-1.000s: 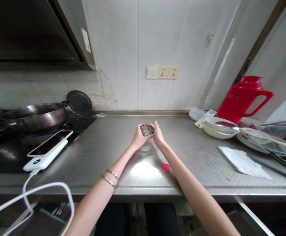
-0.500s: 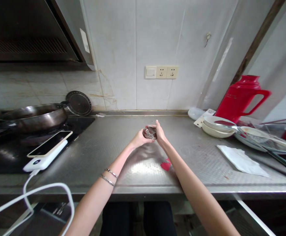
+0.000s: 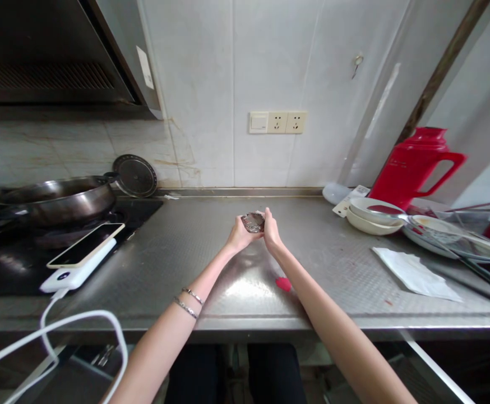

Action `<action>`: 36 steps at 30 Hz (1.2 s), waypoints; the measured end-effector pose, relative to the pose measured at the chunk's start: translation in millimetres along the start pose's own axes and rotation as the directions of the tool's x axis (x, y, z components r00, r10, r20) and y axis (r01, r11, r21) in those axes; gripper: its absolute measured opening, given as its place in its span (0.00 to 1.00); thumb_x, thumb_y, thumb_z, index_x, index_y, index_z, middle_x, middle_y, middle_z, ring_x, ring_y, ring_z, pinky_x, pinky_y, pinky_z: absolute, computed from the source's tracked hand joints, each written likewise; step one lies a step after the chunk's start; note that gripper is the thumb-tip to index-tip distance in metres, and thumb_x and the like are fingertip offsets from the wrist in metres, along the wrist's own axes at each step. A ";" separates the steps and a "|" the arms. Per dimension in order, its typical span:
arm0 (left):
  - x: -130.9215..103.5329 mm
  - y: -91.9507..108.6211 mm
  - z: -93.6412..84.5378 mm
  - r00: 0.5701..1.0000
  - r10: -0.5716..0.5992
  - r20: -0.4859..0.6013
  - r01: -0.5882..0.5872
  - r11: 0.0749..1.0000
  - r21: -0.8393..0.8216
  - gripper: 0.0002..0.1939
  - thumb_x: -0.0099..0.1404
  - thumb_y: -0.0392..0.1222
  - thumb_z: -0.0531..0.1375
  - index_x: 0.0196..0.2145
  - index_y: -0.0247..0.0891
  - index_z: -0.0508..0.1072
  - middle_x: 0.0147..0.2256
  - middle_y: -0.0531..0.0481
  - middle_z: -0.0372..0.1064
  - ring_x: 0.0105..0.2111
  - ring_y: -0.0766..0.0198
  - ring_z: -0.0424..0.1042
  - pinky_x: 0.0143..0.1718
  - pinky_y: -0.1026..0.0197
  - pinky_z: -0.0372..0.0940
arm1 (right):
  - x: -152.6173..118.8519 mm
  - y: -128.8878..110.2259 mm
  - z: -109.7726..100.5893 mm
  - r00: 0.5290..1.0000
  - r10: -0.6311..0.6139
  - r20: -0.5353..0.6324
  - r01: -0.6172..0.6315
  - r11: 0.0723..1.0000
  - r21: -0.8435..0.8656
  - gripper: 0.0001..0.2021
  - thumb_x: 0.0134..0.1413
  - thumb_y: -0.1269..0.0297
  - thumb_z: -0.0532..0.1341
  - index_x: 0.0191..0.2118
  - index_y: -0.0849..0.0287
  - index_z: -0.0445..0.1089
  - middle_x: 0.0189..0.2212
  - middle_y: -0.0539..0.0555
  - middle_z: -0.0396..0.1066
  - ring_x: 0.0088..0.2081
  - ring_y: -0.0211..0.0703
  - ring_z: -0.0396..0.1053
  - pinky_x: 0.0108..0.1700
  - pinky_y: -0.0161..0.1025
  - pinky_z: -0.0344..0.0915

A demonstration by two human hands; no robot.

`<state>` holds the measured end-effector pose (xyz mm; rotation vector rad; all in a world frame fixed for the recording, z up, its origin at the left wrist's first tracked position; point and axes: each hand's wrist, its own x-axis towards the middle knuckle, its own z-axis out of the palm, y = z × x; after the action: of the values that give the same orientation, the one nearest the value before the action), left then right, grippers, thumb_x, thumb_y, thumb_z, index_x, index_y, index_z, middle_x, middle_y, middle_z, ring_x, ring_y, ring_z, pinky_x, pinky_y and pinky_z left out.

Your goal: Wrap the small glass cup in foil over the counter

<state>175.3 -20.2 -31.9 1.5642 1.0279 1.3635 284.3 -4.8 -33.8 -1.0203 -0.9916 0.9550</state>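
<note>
Held between my two hands over the middle of the counter is a small brown, shiny, rounded object (image 3: 252, 222) with a pale, wrinkled-looking middle. I cannot make out its exact kind. My left hand (image 3: 240, 235) is curled around its left and near side, with the thumb up. My right hand (image 3: 272, 233) presses against its right side, fingers pointing up and away. A small flat red piece (image 3: 283, 284) lies on the steel counter (image 3: 194, 241) beside my right forearm, which hides part of it.
At left, a phone (image 3: 86, 245) lies on a white power bank (image 3: 79, 272) with a cable, near a pan (image 3: 68, 199) on the stove. At right are a red thermos (image 3: 408, 168), stacked bowls (image 3: 373, 221), a plate (image 3: 425, 247) and a white tissue (image 3: 415, 275).
The brown object has shifted slightly left and turned between my hands, so its outline looks wider. My right hand has moved a little left, and less of the red piece shows.
</note>
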 end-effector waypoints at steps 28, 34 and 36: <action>-1.3 -11.3 5.2 0.998 0.066 0.005 -0.066 0.996 0.054 0.39 0.36 0.47 0.74 0.44 0.33 0.63 0.42 0.39 0.71 0.43 0.53 0.72 0.46 0.51 0.65 | 2.5 -6.1 -8.9 0.999 0.027 -0.039 -0.029 0.998 -0.063 0.26 0.56 0.48 0.48 0.31 0.60 0.78 0.28 0.55 0.77 0.34 0.47 0.74 0.43 0.40 0.67; -2.1 -7.7 7.0 0.991 0.073 -0.109 -0.055 0.986 0.158 0.44 0.34 0.43 0.74 0.48 0.35 0.60 0.43 0.39 0.70 0.43 0.52 0.72 0.47 0.50 0.64 | -5.6 -8.6 -1.3 0.998 -0.029 -0.061 0.024 0.997 -0.075 0.22 0.56 0.53 0.48 0.35 0.59 0.77 0.34 0.53 0.77 0.39 0.46 0.73 0.44 0.39 0.65; -0.7 -9.5 7.6 0.996 0.061 -0.072 -0.052 0.992 0.113 0.46 0.35 0.41 0.74 0.50 0.36 0.58 0.45 0.39 0.70 0.46 0.52 0.71 0.49 0.50 0.63 | -4.3 -8.2 -2.8 0.997 -0.027 -0.065 0.022 0.997 -0.075 0.22 0.56 0.53 0.48 0.35 0.60 0.77 0.34 0.53 0.77 0.39 0.46 0.73 0.44 0.38 0.65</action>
<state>182.1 -17.9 -41.8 1.6453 1.1301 1.4349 287.1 -11.5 -27.3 -1.0924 -0.9882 0.8641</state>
